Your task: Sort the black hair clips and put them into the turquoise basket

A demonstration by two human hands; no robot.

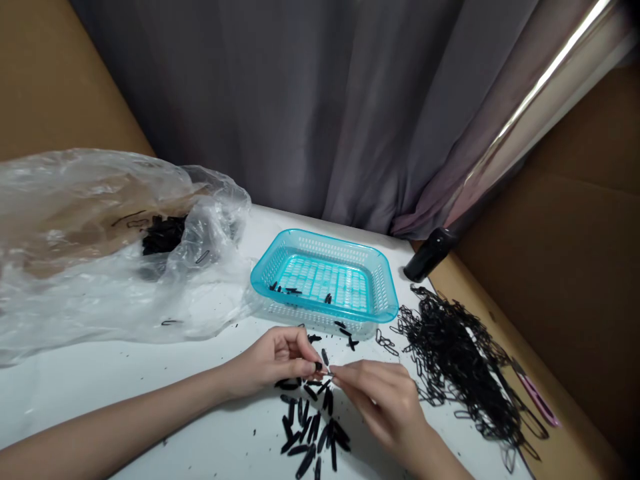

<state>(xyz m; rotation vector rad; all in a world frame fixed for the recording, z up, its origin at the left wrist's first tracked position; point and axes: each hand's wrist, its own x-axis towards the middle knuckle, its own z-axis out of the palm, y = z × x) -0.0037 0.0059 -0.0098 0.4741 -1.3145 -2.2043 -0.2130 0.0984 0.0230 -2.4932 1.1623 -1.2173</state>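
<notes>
Black piece [319, 366] was pinched by left hand [283, 360], a thin sliver [327, 374] by right hand [383, 393]. Both were judged light, easily dropped; black piece best held mid-length.

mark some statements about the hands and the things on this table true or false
1. The left hand pinches a small dark piece. True.
2. A clear plastic bag lies left of the blue basket. True.
3. The basket is full to the brim. False: only a few black bits lie in it.
4. The right hand is nearer the tangled black heap than the left. True.
5. That heap lies inside the bag. False: it lies right of the basket.
</notes>
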